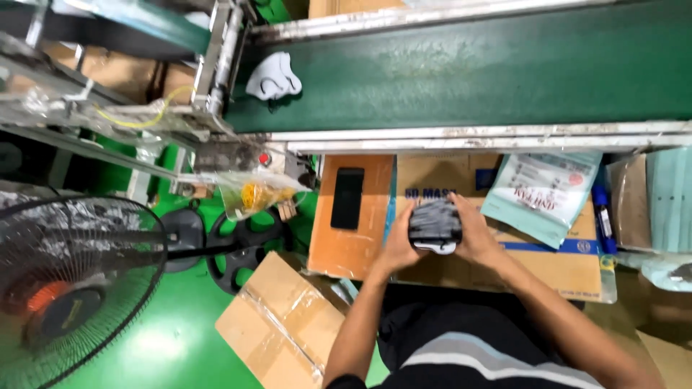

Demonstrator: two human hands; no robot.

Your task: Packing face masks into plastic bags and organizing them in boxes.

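Note:
Both hands hold a stack of grey and white face masks [435, 225] above a brown cardboard box [555, 263]. My left hand [398, 241] grips the stack's left side. On its right side sits my right hand [472, 230]. A single white mask [272, 77] lies on the green conveyor belt [490, 68] at its left end. A teal printed pouch [540, 191] rests on the box to the right of the hands.
A black phone [347, 197] lies on an orange box [353, 230] left of the hands. A floor fan [65, 281] stands at lower left on the green floor. A flat cardboard piece [281, 324] lies near my lap. More teal packs [667, 202] sit at the right edge.

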